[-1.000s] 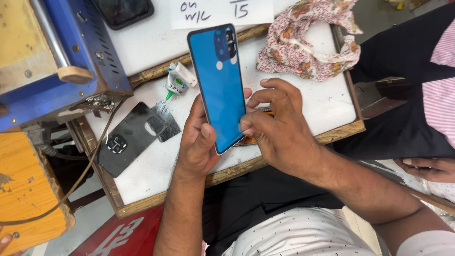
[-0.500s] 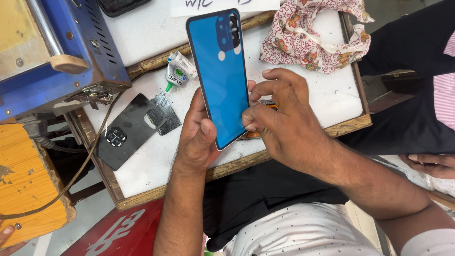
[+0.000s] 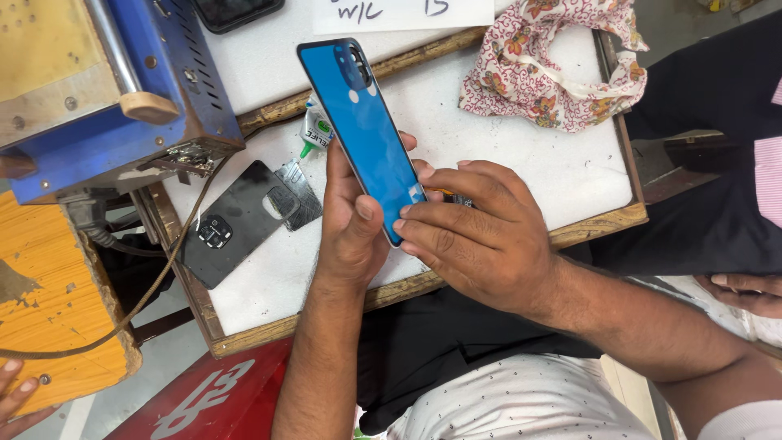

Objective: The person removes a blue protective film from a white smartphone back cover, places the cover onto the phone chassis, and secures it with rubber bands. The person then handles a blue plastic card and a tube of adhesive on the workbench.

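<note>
I hold a phone back cover (image 3: 363, 130) upright over the white work board (image 3: 505, 155); its inner face carries a bright blue film with a camera cut-out at the top. My left hand (image 3: 352, 224) grips its lower left edge, thumb on the blue face. My right hand (image 3: 481, 236) pinches the lower right corner with its fingertips, and a small dark tool shows just behind those fingers.
A black phone back panel (image 3: 232, 224) and a small glue tube (image 3: 314, 130) lie on the board's left part. A blue machine (image 3: 122, 81) stands at upper left, a floral cloth (image 3: 554, 65) at upper right. Another person's hand (image 3: 745, 289) rests at right.
The view shifted a little, so the cover and both hands sit slightly left and lower in frame. My right fingertips stay on the cover's lower corner. The grip is unchanged.
</note>
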